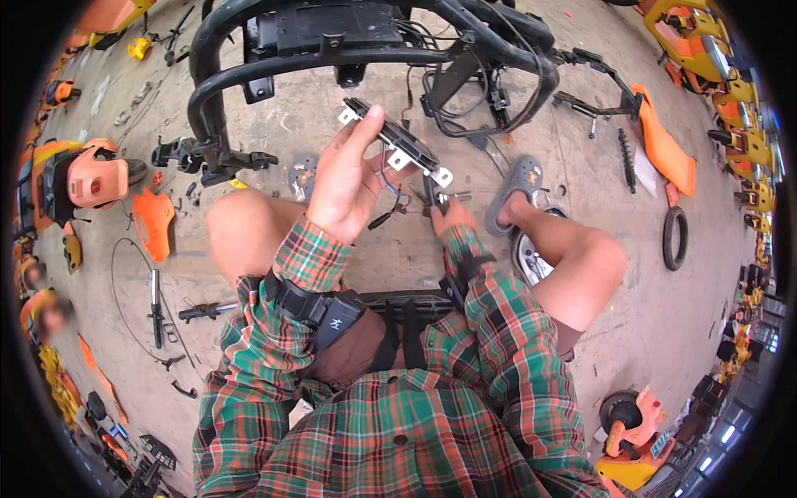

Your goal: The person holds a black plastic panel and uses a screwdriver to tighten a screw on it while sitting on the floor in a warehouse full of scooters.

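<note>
My left hand is raised in front of me, its thumb and fingers closed on a long black part with pale mounting tabs. Thin coloured wires dangle from that part, ending in a dark connector. Lower and to the right, my right hand reaches down close to the floor, fingers curled by a small metal piece and a dark bar. Whatever it grips is mostly hidden. Beyond both hands stands a black tubular vehicle frame with loose cables.
An orange panel, a shock absorber and cable lie at left. To the right are another orange panel, a spring and a tyre. Yellow-orange scooters line the right edge. My bent knees flank the work.
</note>
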Demonstrator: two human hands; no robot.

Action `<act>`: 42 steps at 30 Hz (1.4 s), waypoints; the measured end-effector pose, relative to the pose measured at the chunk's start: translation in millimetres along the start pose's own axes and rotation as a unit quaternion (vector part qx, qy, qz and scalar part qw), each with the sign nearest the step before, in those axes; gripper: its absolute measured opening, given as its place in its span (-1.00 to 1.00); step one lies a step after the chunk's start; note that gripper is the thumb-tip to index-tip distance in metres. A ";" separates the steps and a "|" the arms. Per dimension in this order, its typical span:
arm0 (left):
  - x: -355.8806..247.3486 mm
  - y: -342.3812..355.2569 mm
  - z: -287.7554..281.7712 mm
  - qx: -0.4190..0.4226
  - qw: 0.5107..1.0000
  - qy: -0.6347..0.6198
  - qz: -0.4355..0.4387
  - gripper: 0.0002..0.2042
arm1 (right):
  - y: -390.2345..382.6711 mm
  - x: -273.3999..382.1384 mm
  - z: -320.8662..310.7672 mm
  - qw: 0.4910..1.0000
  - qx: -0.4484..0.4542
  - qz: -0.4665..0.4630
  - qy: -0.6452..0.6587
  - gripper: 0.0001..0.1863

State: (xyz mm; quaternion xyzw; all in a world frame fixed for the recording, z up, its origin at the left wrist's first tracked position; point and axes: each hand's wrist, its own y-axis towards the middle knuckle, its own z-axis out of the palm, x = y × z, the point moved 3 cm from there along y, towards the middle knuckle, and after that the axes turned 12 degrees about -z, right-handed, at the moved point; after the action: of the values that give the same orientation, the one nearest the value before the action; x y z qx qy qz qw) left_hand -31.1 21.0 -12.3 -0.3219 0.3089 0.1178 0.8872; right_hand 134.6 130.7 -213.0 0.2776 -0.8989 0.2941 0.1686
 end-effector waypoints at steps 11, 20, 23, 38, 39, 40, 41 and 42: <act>6.3 3.5 -10.8 -0.072 0.997 -0.004 -0.008 -0.62 | -7.7 -32.5 11.3 0.997 0.038 0.068 0.000 -0.47; 10.0 4.8 -1.3 -0.073 0.997 0.023 -0.022 -0.62 | -14.8 -22.9 22.0 0.989 0.130 0.049 -0.052 -0.46; 11.6 5.8 -4.1 -0.067 0.997 0.035 -0.029 -0.64 | -14.9 -22.3 23.3 0.987 0.142 0.050 -0.057 -0.46; 11.0 7.1 -9.7 -0.073 0.996 0.058 -0.016 -0.65 | -15.2 -22.1 19.7 0.992 0.114 0.041 -0.041 -0.50; 11.0 7.2 -10.6 -0.066 0.995 0.068 -0.017 -0.64 | -14.9 -21.4 17.3 0.992 0.113 0.040 -0.042 -0.50; 9.8 7.2 -9.7 -0.057 0.995 0.078 -0.017 -0.63 | -13.5 -21.6 12.9 0.993 0.108 0.039 -0.031 -0.50; 9.2 6.8 -9.0 -0.055 0.995 0.078 -0.014 -0.63 | -12.5 -22.1 8.1 0.994 0.102 0.038 -0.021 -0.50; 9.9 5.8 -8.6 -0.062 0.995 0.072 -0.021 -0.62 | -12.5 -23.6 2.4 0.994 0.098 0.037 -0.022 -0.50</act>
State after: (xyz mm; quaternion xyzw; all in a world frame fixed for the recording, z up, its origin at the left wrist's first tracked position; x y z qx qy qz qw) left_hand -29.8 20.0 -26.6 -0.3899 0.3573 0.0945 0.8434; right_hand 160.3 130.3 -220.4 0.2657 -0.8790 0.3804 0.1101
